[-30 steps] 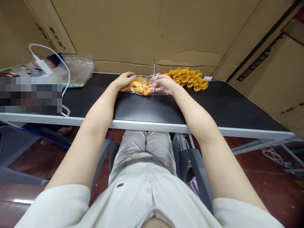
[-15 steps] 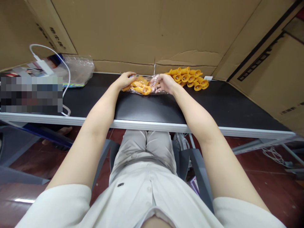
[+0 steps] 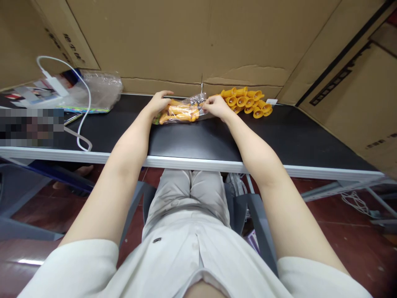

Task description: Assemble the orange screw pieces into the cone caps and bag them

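A clear plastic bag [image 3: 181,112] filled with several orange plastic parts lies on the black table [image 3: 192,142] in front of me. My left hand [image 3: 158,103] rests on the bag's left end, fingers curled over it. My right hand [image 3: 216,106] pinches the bag's right end, where the plastic bunches up. A pile of loose orange parts [image 3: 246,101] lies just to the right of my right hand, against the cardboard wall.
Cardboard sheets [image 3: 192,41] wall the table at the back and right. At the back left lie a stack of clear bags [image 3: 99,91] and a white charger with its cable [image 3: 66,91]. The table's pale front edge [image 3: 198,164] is above my knees.
The bag has been gathered tighter and shifted slightly left. My right hand moved from lying on the bag to pinching its right end.
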Available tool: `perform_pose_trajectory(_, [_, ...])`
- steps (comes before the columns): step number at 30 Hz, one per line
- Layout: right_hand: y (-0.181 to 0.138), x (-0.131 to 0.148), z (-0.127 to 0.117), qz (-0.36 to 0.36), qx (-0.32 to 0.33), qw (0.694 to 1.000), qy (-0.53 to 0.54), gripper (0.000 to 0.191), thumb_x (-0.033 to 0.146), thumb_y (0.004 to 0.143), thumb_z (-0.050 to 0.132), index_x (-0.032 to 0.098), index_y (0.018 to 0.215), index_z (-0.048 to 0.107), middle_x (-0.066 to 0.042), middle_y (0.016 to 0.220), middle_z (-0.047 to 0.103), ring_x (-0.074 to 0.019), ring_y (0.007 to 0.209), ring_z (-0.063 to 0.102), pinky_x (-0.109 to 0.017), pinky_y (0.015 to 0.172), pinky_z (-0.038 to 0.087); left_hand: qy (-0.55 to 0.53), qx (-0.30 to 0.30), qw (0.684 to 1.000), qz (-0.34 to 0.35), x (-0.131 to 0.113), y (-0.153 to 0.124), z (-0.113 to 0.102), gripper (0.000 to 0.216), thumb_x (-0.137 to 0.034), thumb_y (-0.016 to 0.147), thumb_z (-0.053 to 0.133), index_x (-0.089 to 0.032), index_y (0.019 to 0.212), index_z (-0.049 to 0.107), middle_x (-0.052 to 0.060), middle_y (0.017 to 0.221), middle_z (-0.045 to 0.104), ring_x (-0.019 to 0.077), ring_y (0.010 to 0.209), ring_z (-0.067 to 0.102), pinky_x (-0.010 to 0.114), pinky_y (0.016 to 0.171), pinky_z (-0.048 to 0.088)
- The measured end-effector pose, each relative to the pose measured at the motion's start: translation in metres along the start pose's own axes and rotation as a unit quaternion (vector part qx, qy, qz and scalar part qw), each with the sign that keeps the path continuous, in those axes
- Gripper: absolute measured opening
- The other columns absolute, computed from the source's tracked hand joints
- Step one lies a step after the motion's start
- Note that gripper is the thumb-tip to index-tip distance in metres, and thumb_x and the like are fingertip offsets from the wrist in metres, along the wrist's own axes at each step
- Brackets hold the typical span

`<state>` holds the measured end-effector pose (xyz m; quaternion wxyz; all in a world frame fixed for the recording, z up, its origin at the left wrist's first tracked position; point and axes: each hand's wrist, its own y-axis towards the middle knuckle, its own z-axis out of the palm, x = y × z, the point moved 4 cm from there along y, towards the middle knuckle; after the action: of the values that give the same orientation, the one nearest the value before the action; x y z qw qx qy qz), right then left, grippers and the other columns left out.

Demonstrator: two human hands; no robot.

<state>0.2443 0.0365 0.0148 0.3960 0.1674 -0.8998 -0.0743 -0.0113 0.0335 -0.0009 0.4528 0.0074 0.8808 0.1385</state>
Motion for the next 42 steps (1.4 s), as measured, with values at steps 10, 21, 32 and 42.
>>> perform_pose_trajectory(10, [0.008,-0.010,-0.005,-0.048,-0.070,0.975,-0.205,0.009,0.014,0.101,0.062,0.018,0.097,0.069,-0.020,0.132,0.072,-0.0425,0.144,0.059,-0.071,0.127,0.041,0.144,-0.028,0.989,0.018,-0.014,0.000,0.000,0.047,-0.022,0.095,0.056,-0.009,0.134,0.079,0.019,0.146,0.075,0.0354,0.148,0.063,0.041,0.134,0.039])
perform_pose_trajectory(21, [0.000,-0.006,-0.003,0.043,-0.069,0.993,-0.079,0.015,0.011,0.095,0.076,0.017,0.096,0.062,-0.025,0.117,0.073,-0.0490,0.141,0.065,-0.069,0.126,0.046,0.110,0.028,0.993,-0.039,0.005,0.008,0.002,0.013,-0.028,0.081,0.074,-0.022,0.069,0.075,0.007,0.058,0.056,0.0436,0.121,0.076,0.053,0.120,0.056])
perform_pose_trajectory(32, [0.025,-0.035,0.004,0.045,-0.117,0.991,0.047,0.034,0.000,0.081,0.067,0.019,0.109,0.062,-0.013,0.124,0.072,-0.0340,0.135,0.067,-0.061,0.124,0.054,-0.049,0.112,0.973,-0.194,-0.012,-0.018,0.008,0.014,-0.030,0.085,0.086,-0.022,0.075,0.080,0.003,0.046,0.049,0.0438,0.103,0.083,0.057,0.106,0.063])
perform_pose_trajectory(42, [0.028,-0.029,0.015,-0.011,-0.125,0.987,0.102,0.043,-0.003,0.079,0.063,0.018,0.116,0.066,-0.007,0.123,0.074,-0.0217,0.129,0.072,-0.043,0.122,0.055,-0.076,-0.013,0.991,-0.107,-0.003,-0.005,0.023,0.020,-0.014,0.086,0.078,-0.023,0.075,0.065,0.005,0.061,0.057,0.0431,0.108,0.080,0.066,0.112,0.058])
